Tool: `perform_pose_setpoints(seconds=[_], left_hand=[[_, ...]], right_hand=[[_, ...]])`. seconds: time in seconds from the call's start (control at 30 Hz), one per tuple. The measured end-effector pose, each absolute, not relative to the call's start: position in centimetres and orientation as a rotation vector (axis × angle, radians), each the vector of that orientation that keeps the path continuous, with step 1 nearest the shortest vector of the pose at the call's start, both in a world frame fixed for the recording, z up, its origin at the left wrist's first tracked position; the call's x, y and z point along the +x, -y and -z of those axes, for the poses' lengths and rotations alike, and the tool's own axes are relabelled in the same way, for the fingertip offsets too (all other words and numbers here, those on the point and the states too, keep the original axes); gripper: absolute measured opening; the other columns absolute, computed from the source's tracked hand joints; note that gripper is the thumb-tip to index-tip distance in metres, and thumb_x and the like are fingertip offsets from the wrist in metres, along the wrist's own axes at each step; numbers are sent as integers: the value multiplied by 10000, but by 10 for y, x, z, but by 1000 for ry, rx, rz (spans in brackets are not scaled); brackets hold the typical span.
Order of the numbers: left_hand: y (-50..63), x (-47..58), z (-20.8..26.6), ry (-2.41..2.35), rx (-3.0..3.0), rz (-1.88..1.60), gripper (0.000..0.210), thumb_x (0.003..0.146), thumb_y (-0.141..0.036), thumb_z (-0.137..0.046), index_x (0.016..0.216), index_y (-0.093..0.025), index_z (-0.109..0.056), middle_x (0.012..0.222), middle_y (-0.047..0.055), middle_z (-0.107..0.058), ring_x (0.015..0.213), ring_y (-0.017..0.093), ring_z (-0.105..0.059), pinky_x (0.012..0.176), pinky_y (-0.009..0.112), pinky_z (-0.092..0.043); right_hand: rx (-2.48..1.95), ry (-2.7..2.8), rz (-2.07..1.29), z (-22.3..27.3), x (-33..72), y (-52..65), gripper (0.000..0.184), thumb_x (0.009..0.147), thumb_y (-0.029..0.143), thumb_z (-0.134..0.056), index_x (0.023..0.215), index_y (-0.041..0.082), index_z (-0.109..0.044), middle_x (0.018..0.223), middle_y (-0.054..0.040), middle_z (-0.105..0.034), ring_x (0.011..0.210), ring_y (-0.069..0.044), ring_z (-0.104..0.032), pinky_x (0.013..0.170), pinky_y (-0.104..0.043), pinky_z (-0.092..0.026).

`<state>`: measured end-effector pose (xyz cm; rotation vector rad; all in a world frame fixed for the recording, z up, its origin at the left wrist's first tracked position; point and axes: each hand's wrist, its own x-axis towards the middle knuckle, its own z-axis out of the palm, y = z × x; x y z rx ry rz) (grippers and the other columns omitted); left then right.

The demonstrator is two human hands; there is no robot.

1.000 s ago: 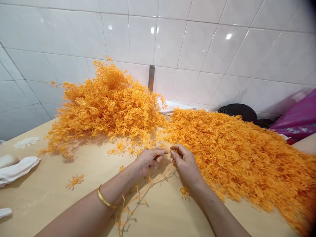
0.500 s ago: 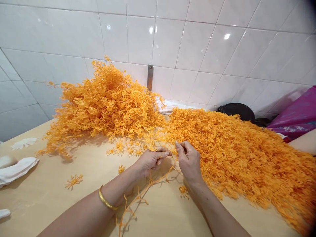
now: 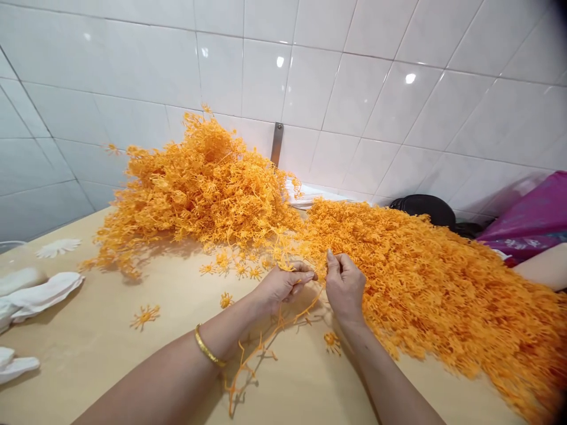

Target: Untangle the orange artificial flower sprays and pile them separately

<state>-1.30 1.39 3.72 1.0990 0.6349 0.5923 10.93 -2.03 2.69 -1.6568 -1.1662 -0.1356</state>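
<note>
Right grip [image 3: 346, 287] farther right, orange stem [image 3: 280, 325] leftward.

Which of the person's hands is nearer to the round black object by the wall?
Right. The right hand is in front and to the left of the round black object; the left hand is even farther left.

- Bright, whitish, fairly even light on the table [image 3: 80, 366].
- Small glare spots on the tiled wall [image 3: 261, 77], top centre and upper right.
- Soft shadows under left orange heap [image 3: 204, 195], beside forearms [image 3: 390, 378].
- Right-hand corners darkened; wall lines slant, wide-lens look.
- Right orange heap [image 3: 443, 283] smeared toward lower right; centre crisper.
</note>
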Motion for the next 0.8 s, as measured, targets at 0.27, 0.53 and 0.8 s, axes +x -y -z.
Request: perform_pose_setpoints(seconds=[0.27,0.53,0.8], left_hand=[[-16,-11,-33,-585,1092,-590,170,631,-280,-604,635,-166,-478,377,-90,-248,360,48,-135,403,243,-43],[-13,-12,-36,-582,1056,-557,180,617,-287,-612,654,-161,-489,364,-95,-257,358,39,-146,407,238,-43],[-14,-10,-31,-503,1077,-573,203,630,-287,-616,600,-168,-454,370,-94,-250,349,35,-139,398,241,-47]], right_hand=[[-1671,1117,123,-28,109,21,348,827,373,-378,530,197,-342,457,48,-353,442,-96,-305,467,-234,-231],[-1681,1100,107,-28,111,20,357,823,383,-381,523,197,-329,457,43,-373,449,-96,-307,469,-236,-226],[-1648,1046,-12,-25,109,18,381,799,435,-406,514,196,-324,428,55,-354,422,-83,-318,425,-221,-236]])
